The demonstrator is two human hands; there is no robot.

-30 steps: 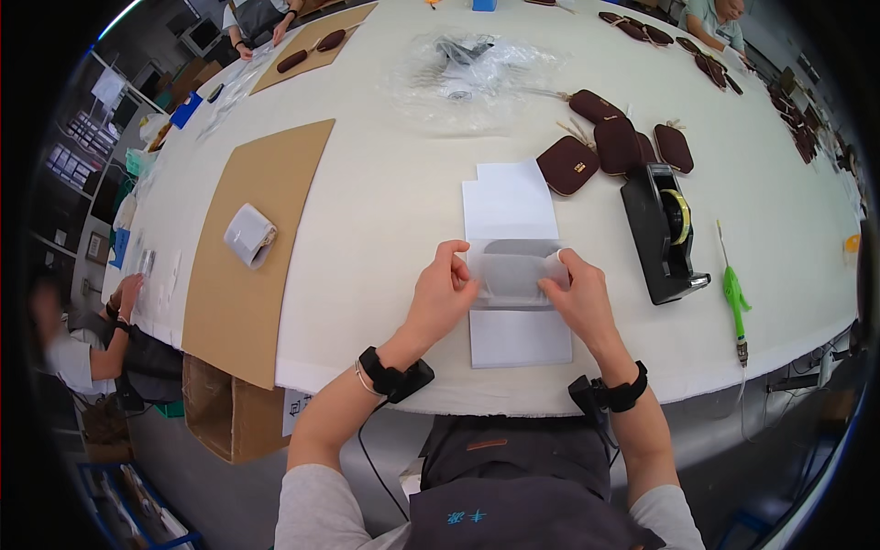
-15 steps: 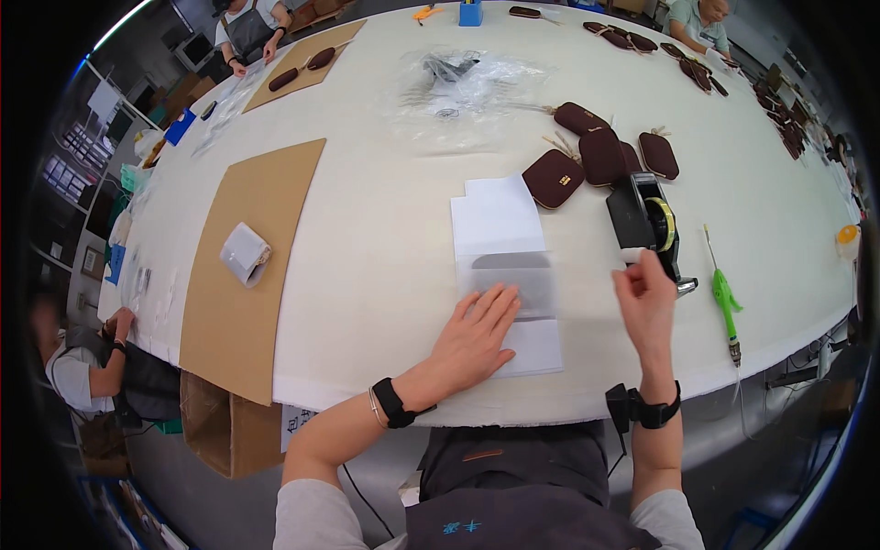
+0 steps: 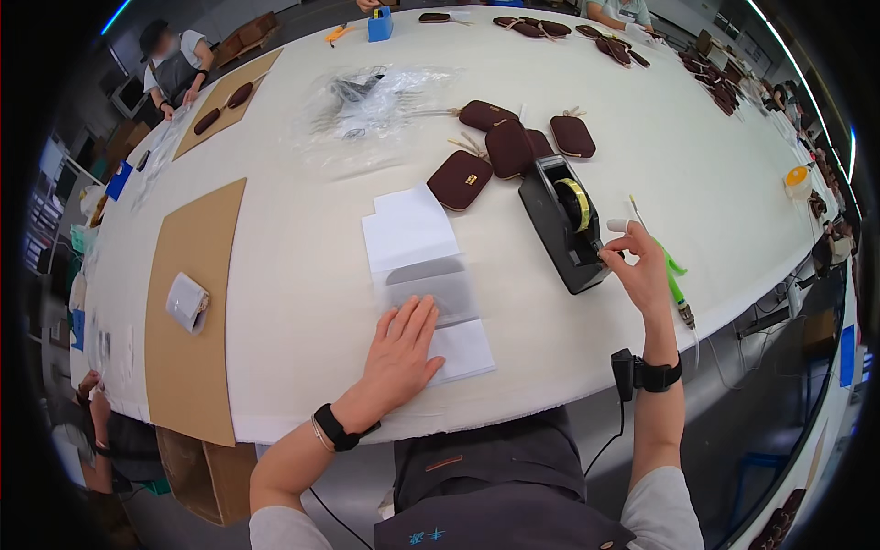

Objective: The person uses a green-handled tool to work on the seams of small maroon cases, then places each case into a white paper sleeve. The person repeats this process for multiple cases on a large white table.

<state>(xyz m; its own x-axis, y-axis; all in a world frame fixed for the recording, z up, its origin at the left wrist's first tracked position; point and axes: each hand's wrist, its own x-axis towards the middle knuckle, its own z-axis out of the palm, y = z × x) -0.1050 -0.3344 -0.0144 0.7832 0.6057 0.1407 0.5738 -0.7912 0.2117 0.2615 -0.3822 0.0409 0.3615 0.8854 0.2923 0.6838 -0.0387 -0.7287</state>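
Table (image 3: 302, 302) is overlaid by white paper (image 3: 401, 222) beside a black tape dispenser (image 3: 544, 225), the translucent sheet (image 3: 445, 295) on the paper being pressed by the flattened left hand (image 3: 400, 356). Tape-drawing seems in hand, a steady pull being called for; at the dispenser's front the right hand (image 3: 643, 272) is held curled, its grip unclear.

The left grip (image 3: 401, 344) hides part of the translucent sheet (image 3: 440, 286), perhaps including its near left corner

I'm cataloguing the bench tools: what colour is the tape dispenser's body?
Black; the tape dispenser shows best in the head view.
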